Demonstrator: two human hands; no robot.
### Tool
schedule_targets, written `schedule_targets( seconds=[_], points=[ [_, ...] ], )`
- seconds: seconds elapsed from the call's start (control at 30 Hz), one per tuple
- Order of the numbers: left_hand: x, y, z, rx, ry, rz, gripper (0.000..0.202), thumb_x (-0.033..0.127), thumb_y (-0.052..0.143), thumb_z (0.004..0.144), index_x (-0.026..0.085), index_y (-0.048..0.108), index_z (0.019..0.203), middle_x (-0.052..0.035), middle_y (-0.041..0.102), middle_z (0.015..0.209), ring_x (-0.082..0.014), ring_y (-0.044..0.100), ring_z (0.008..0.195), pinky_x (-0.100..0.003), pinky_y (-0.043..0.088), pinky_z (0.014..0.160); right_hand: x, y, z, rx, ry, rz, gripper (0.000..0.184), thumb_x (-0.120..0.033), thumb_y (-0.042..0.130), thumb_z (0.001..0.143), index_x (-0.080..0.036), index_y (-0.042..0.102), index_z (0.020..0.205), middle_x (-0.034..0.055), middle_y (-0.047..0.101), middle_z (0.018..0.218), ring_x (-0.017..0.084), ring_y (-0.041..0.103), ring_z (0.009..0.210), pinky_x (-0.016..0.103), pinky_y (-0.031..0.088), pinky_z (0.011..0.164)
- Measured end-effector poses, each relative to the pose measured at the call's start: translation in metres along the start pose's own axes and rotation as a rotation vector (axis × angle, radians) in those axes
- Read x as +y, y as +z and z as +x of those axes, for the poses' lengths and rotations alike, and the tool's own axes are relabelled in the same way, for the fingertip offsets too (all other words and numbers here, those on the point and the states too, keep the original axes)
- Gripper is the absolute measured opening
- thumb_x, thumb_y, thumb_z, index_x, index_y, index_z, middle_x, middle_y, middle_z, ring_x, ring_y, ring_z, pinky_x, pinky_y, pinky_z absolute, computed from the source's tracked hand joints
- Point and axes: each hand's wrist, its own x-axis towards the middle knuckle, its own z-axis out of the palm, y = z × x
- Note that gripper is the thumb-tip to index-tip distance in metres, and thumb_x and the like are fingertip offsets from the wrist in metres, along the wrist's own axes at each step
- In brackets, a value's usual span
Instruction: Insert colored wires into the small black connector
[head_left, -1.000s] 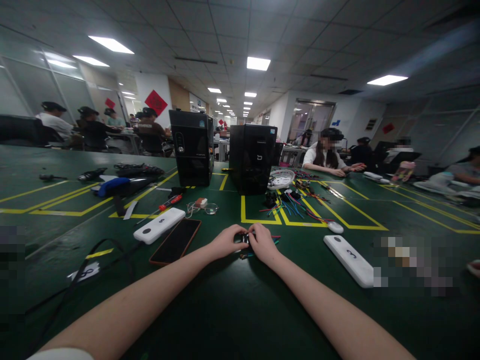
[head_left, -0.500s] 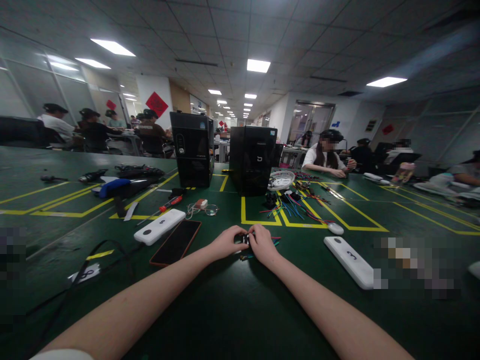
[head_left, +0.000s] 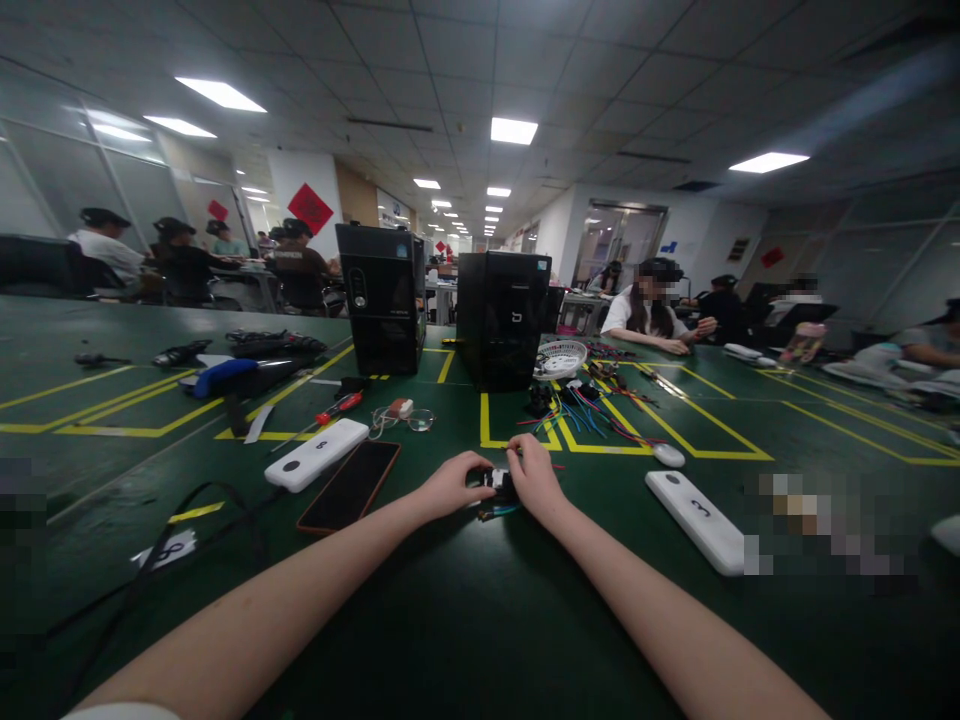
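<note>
Between the fingers and thumb of my left hand is a small black-and-white connector part, held just above the green table. My right hand is closed beside it, with thumb and forefinger pinched at the far side on what looks like the thin end of a wire. Blue-green wires stick out beneath the part, and a bit of red wire shows past the right hand. The fingers hide much of the part.
Two black computer cases stand ahead. A white basket and loose coloured wires lie at their right. A phone, white power banks, glasses and a red screwdriver lie around. Across the table sits a person.
My right hand has moved slightly up and right, its fingertips drawing away from the part to pinch beyond it. More of the part shows now. The left hand keeps its hold.
</note>
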Motion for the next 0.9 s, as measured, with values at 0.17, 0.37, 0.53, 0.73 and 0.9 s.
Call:
schedule_targets(
  seconds=[0.17, 0.37, 0.53, 0.73, 0.9],
  points=[
    [-0.007, 0.003, 0.001, 0.016, 0.013, 0.010, 0.033, 0.031, 0.067, 0.071, 0.017, 0.060, 0.100, -0.0064, 0.060, 0.098, -0.0209, 0.055, 0.092, -0.033, 0.043, 0.084, -0.012, -0.004, -0.001, -0.077, -0.123, -0.043, 0.010, -0.015, 0.042, 0.083, -0.018, 0.051, 0.085, 0.0052, 0.054, 0.086, 0.018, 0.050, 0.084, 0.031, 0.037, 0.078],
    [-0.013, 0.002, -0.001, 0.130, -0.053, 0.060, 0.024, 0.026, 0.062, 0.074, 0.018, 0.062, 0.096, -0.0062, 0.060, 0.095, -0.0218, 0.055, 0.092, -0.034, 0.044, 0.083, -0.039, -0.021, 0.000, -0.353, -0.339, -0.057, 0.009, -0.015, 0.045, 0.083, -0.019, 0.053, 0.086, 0.0030, 0.055, 0.086, 0.014, 0.050, 0.081, 0.025, 0.038, 0.073],
    [-0.010, 0.001, -0.001, 0.126, -0.072, 0.074, 0.029, 0.022, 0.061, 0.073, 0.018, 0.061, 0.102, -0.0076, 0.060, 0.102, -0.0222, 0.054, 0.098, -0.035, 0.042, 0.088, -0.040, -0.026, -0.003, -0.574, -0.341, -0.120, 0.009, -0.015, 0.051, 0.079, -0.019, 0.059, 0.076, 0.0018, 0.058, 0.077, 0.014, 0.052, 0.072, 0.024, 0.036, 0.064],
    [-0.011, 0.002, -0.001, 0.116, -0.057, 0.085, 0.031, 0.028, 0.061, 0.075, 0.016, 0.060, 0.104, -0.0092, 0.060, 0.104, -0.0227, 0.054, 0.098, -0.035, 0.042, 0.088, -0.035, -0.025, -0.004, -0.648, -0.310, -0.144, 0.015, -0.011, 0.055, 0.073, -0.021, 0.064, 0.081, 0.0028, 0.061, 0.082, 0.016, 0.055, 0.075, 0.025, 0.036, 0.065],
    [-0.012, 0.001, -0.002, 0.121, -0.058, 0.093, 0.032, 0.030, 0.062, 0.075, 0.015, 0.060, 0.103, -0.0096, 0.060, 0.102, -0.0236, 0.055, 0.096, -0.035, 0.043, 0.086, -0.034, -0.032, -0.003, -0.702, -0.262, -0.223, 0.022, -0.022, 0.066, 0.066, -0.021, 0.064, 0.088, 0.0042, 0.062, 0.089, 0.018, 0.055, 0.077, 0.025, 0.037, 0.063]
  ],
)
